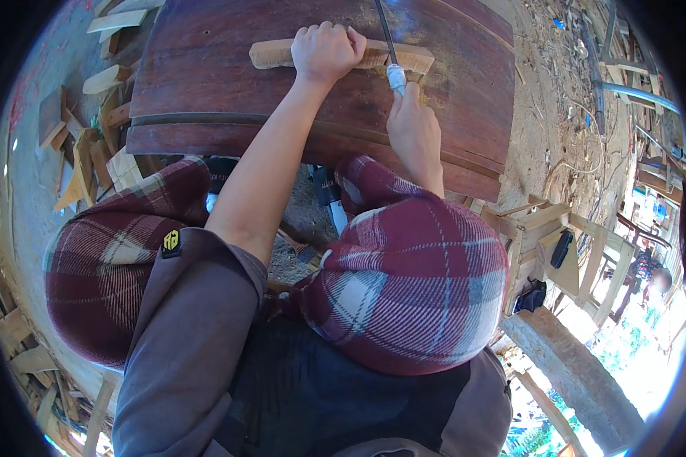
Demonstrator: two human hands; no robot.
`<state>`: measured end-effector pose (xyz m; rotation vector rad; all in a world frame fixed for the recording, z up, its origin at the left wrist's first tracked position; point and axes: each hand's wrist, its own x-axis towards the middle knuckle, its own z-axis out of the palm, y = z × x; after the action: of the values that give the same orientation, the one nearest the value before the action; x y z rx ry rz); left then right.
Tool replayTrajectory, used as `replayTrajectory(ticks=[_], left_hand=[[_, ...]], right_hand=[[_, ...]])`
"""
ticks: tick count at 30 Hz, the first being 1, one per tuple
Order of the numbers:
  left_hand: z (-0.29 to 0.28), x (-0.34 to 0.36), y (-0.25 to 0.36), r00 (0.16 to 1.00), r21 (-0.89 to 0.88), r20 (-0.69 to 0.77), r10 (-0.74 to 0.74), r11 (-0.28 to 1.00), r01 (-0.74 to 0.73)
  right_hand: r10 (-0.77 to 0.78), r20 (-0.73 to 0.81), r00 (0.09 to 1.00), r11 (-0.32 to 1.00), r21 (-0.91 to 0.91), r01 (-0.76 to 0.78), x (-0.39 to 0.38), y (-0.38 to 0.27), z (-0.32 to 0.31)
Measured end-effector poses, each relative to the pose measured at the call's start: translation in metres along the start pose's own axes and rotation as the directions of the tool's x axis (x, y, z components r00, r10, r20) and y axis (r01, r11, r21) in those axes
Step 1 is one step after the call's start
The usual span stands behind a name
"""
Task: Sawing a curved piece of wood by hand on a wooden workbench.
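Observation:
A pale, bar-shaped piece of wood (270, 55) lies crosswise on the dark reddish-brown wooden table (213, 87). Over its middle my left hand (328, 52) is closed, gripping it against the tabletop. To the right, my right hand (415, 126) is wrapped round the white-bound handle of a long, thin, dark-bladed tool (395, 76). Its blade crosses the wood near the right end and points away from me. Whether it is a saw seen edge-on or a file, I cannot tell. Light wood dust lies around that end.
Wood offcuts (84, 164) are heaped on the ground left of the table. At the right stands a pale wooden frame (545, 228) with a dark object on it, near a thick stone-like slab (575, 381). My knees, in plaid trousers, are bent close to the table's near edge.

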<state>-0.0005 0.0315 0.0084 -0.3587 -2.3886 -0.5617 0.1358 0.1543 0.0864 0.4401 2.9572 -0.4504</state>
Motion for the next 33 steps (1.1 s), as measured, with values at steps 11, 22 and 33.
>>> replayTrajectory(ticks=[11, 22, 33], left_hand=[[-0.001, -0.003, -0.008, 0.995, 0.037, 0.083, -0.062, 0.998, 0.059], [-0.004, 0.013, -0.002, 0.934, 0.102, 0.281, -0.221, 0.975, 0.200], [-0.003, -0.004, -0.003, 1.000, 0.019, 0.023, 0.018, 1.000, -0.018]], right_hand=[[0.093, 0.082, 0.992, 0.995, 0.028, -0.095, -0.048, 0.032, 0.007], [-0.006, -0.042, 0.999, 0.998, 0.061, 0.008, 0.001, 0.016, 0.024], [-0.046, -0.066, 0.997, 0.996, 0.073, 0.051, 0.004, 0.016, 0.020]])
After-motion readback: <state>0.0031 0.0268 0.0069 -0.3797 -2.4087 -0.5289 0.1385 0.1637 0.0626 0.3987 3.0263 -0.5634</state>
